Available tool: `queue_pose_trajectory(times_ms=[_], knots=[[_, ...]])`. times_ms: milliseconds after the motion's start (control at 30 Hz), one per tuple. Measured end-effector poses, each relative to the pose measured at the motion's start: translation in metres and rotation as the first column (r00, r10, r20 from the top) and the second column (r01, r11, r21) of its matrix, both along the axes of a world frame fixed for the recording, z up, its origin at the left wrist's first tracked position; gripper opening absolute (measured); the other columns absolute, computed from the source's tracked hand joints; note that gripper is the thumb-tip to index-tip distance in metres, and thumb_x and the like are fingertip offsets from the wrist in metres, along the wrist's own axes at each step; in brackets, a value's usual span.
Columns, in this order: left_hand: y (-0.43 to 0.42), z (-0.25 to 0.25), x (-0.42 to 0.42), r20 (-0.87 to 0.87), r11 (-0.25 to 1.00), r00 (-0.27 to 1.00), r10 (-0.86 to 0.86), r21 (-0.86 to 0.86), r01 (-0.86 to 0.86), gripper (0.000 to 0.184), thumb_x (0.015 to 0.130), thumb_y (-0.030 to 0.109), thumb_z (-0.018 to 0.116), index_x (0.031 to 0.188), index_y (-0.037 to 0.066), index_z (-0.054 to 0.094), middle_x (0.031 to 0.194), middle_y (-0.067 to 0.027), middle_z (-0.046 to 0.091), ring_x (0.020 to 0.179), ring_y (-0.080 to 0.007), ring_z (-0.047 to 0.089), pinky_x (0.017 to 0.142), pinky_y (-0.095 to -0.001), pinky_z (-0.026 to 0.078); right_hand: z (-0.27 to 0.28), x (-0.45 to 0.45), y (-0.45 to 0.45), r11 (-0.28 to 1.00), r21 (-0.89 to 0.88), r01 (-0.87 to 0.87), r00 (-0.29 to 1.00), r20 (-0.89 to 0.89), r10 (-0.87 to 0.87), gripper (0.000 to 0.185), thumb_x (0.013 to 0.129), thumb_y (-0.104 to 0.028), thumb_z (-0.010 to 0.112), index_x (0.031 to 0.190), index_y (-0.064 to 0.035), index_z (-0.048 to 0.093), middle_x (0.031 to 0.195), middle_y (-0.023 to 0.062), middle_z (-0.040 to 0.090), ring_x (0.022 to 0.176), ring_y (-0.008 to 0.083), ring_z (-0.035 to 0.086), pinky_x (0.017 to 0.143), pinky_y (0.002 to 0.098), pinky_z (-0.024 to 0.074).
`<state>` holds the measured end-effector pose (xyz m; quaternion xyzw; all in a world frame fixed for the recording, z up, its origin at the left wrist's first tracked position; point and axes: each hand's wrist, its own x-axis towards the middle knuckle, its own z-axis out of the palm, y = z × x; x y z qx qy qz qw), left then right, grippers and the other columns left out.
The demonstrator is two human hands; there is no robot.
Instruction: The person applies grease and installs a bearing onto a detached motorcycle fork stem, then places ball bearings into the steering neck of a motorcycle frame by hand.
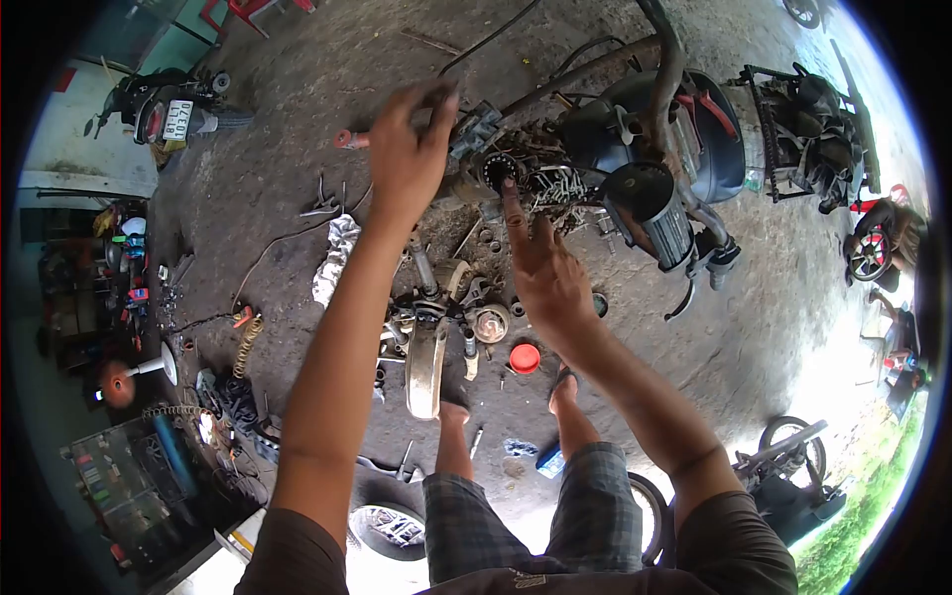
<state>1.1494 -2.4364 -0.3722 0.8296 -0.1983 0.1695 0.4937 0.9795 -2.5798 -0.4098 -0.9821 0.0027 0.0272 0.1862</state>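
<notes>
My left hand [409,149] is raised beside a metal part [476,129] at the end of a motorbike frame. Its fingers are bent and apart from the thumb, and I see nothing between them. A black cable [486,40] runs behind its fingertips. My right hand [550,283] stretches its index finger to a dark round bearing-like ring [499,171] in the opened engine; the fingertip appears to touch its lower edge. The other fingers are loosely bent and hold nothing visible. Right of the ring lies a greasy chain-like heap [557,185].
A wheel with fork parts [424,372], an orange-red cap [525,358] and white cloth [337,256] lie on the dirty floor. A handlebar with a cylindrical canister [650,213] stands at right. A parked motorbike [164,109] and an orange fan [119,384] are at left.
</notes>
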Motion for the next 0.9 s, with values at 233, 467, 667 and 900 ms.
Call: queue_pose_trajectory(times_ms=[233,467,667,900], knots=[[-0.039,0.004,0.044,-0.371,0.979,0.907,-0.198,-0.111,0.169,0.045,0.101,0.04,0.073,0.123,0.0,0.075,0.115,-0.0114,0.078,0.101,-0.0183,0.072,0.087,-0.0346,0.056,0.035,0.002,-0.003,0.99,0.133,-0.037,0.996,0.087,0.026,0.088,0.092,0.002,0.062,0.168,-0.0046,0.019,0.109,0.0224,0.063,0.088,0.0352,0.075,0.072,0.044,0.0643],[-0.037,-0.009,0.041,-0.119,0.977,0.99,-0.075,0.192,0.097,0.042,0.101,0.039,0.07,0.102,-0.002,0.078,0.094,-0.0228,0.077,0.091,-0.0388,0.075,0.082,-0.0434,0.057,0.028,0.0,0.018,0.967,-0.248,-0.064,0.995,0.054,0.08,0.082,0.089,-0.006,0.068,0.163,0.0004,0.034,0.095,0.0157,0.066,0.077,0.0267,0.074,0.06,0.035,0.0628],[-0.037,-0.002,0.04,-0.178,0.97,0.978,-0.107,0.198,0.142,0.042,0.102,0.039,0.068,0.105,-0.002,0.077,0.097,-0.0234,0.077,0.094,-0.0401,0.075,0.084,-0.0446,0.057,0.048,0.004,0.003,0.941,-0.316,-0.121,0.985,0.079,0.154,0.077,0.091,-0.015,0.068,0.16,0.0018,0.04,0.087,0.0106,0.065,0.072,0.0216,0.072,0.053,0.0321,0.0597],[-0.039,0.002,0.037,-0.173,0.968,0.98,-0.102,0.211,0.137,0.04,0.102,0.037,0.067,0.107,-0.002,0.076,0.098,-0.0236,0.077,0.095,-0.0396,0.075,0.083,-0.0435,0.057,0.012,0.009,0.008,0.862,-0.503,-0.055,0.995,0.046,0.09,0.077,0.094,-0.019,0.066,0.164,-0.0053,0.038,0.087,0.0084,0.061,0.069,0.018,0.065,0.052,0.0298,0.0567]])
